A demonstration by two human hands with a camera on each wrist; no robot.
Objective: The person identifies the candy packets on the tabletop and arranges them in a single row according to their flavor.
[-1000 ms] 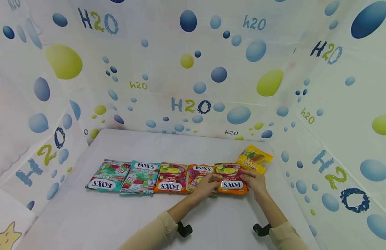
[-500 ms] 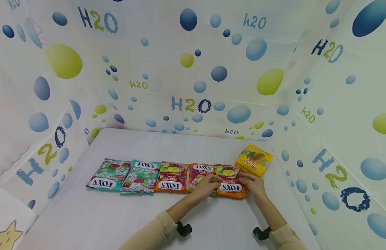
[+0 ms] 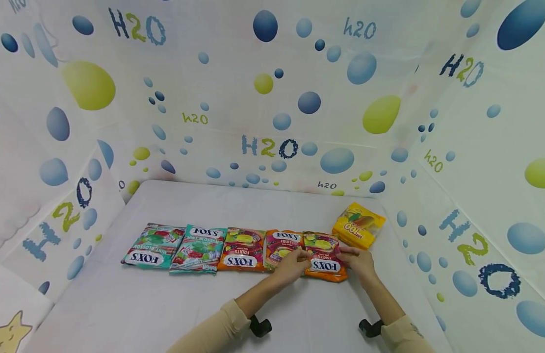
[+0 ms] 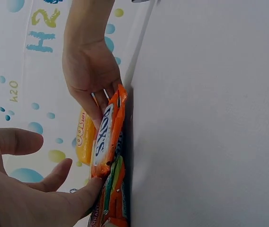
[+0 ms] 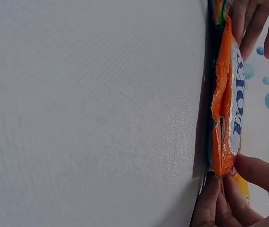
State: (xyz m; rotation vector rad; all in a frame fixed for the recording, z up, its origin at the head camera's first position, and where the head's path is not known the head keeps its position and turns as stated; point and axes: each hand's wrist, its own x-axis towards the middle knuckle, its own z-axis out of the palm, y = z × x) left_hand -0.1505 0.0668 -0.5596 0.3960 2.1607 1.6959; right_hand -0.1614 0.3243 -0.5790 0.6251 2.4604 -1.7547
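At the right end of a row lies an orange-and-red Fox's Fruits candy bag. My right hand pinches its right edge; in the right wrist view the thumb is on top and the other fingers are at the edge below. My left hand rests over the neighbouring Fruits bag, partly hiding it. In the left wrist view its fingers are spread, and one touches where the two bags meet.
Leftward in the row are another Fruits bag and two teal Mint Blossom bags, one beside the other. Behind the right hand lies a yellow candy bag. Printed walls surround the white table.
The rightmost Fruits bag has shifted slightly toward me and a little left, with my right hand at its edge. My left hand has stayed nearly still.
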